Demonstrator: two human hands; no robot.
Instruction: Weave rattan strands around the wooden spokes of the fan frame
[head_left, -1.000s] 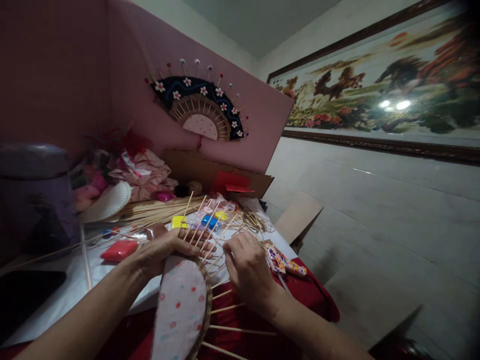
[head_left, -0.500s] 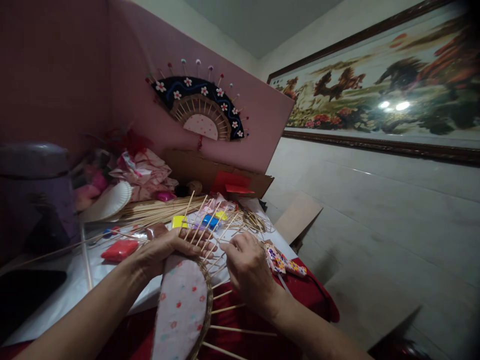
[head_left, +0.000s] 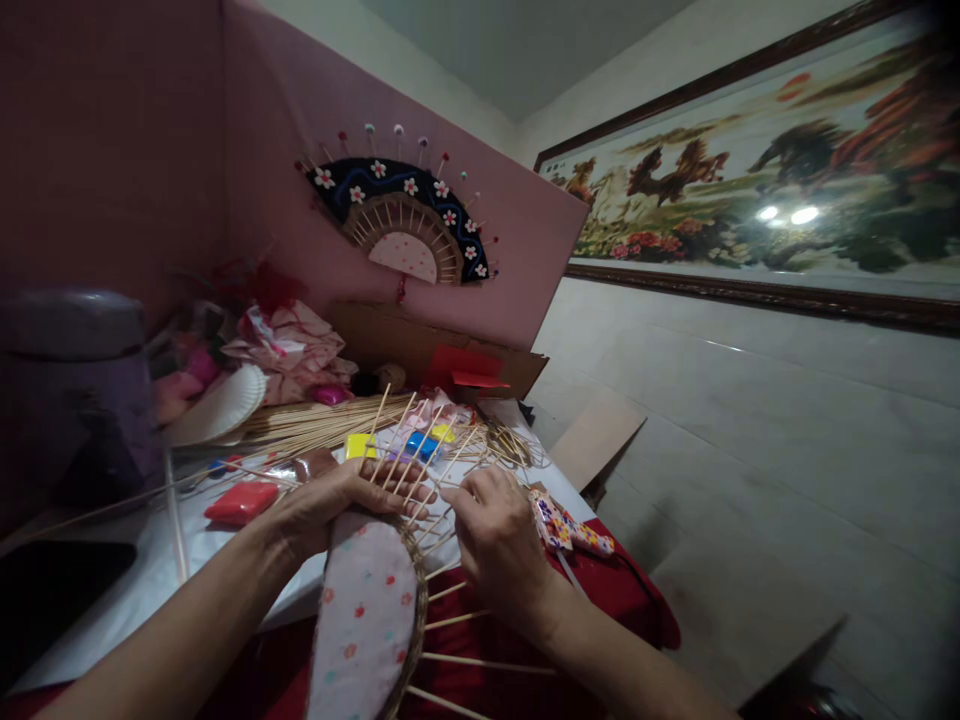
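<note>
A half-made fan (head_left: 367, 620) lies in front of me: a pink dotted fabric centre, a woven rattan rim, and thin bamboo sticks (head_left: 480, 660) fanning outward. My left hand (head_left: 337, 500) lies over the top of the fabric centre with its fingers across the upright sticks. My right hand (head_left: 495, 540) pinches a thin rattan strand among the sticks, close to the left fingertips. A finished black fan with white flowers (head_left: 401, 215) hangs on the pink board behind.
On the white-covered table lie a bundle of bamboo sticks (head_left: 315, 420), a paper plate (head_left: 217, 405), red (head_left: 240, 500), yellow (head_left: 358, 445) and blue (head_left: 420, 442) clay blocks, and a rattan coil (head_left: 506, 445). A cardboard box (head_left: 442, 355) stands behind. Patterned scissors (head_left: 570, 530) lie on red cloth.
My right hand has shifted slightly left toward the sticks near my left fingertips. The view has dropped a little. The left hand keeps its place.
</note>
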